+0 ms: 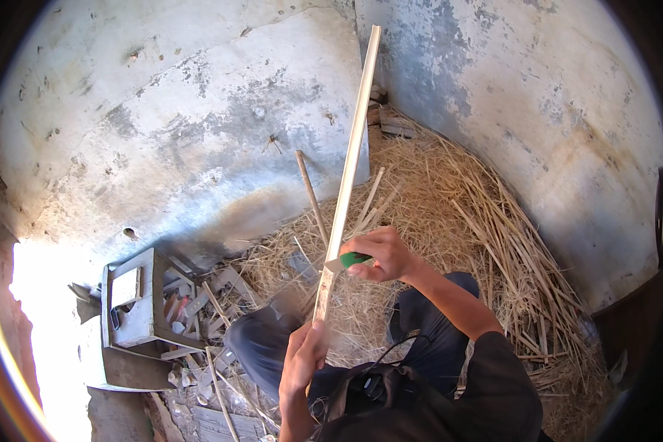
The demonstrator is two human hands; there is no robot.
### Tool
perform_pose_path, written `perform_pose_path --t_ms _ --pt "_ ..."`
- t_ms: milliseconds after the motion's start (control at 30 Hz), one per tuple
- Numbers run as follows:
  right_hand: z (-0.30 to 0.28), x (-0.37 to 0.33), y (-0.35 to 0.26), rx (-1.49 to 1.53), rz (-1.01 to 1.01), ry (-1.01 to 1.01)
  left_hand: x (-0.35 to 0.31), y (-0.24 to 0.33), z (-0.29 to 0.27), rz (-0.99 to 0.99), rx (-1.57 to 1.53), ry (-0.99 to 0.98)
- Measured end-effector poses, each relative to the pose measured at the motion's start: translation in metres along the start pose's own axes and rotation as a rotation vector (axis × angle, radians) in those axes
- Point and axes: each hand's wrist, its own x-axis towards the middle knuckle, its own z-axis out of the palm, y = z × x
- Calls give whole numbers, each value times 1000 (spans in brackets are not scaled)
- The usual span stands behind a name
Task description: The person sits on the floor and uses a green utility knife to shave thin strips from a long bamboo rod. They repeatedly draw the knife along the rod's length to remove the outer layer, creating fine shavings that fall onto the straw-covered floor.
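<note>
Along the strip [353, 140] stretching away from us, our left hand [304, 356] clasps the near end in its fingers; farther up, our right hand [383, 254] pinches the knife [352, 259] across it.

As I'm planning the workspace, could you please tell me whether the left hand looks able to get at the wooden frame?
Probably not as things stand: the left hand is gripping the pale strip, and the bent left knee lies between that hand and the wooden frame.
</note>
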Motion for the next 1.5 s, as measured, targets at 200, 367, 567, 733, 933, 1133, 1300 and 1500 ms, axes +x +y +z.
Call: perform_pose_path --t_ms 200,367,567,733,933,1133,1300,1500 --pt "-2 2 -2 -3 -1 13 -3 -4 8 50 73 17" --pt "-6 1 -2 -86 11 -2 0 -17 7 107 122 87" --pt "-8 2 2 -118 -18 -4 -2 -20 1 45 88 75" --pt "-9 2 2 -158 -37 -48 -9 -21 -5 -1 25 36" --pt "-10 2 9 -200 -33 -5 -13 -24 -14 -23 -9 18" --pt "-5 -1 25 -153 119 100 -16 -33 -20 -20 4 11" --pt "-62 1 58 -257 351 229 -50 -43 -20 -167 -92 -107" --pt "-61 -9 56 -216 417 208 -31 -40 -25 -139 185 -186"
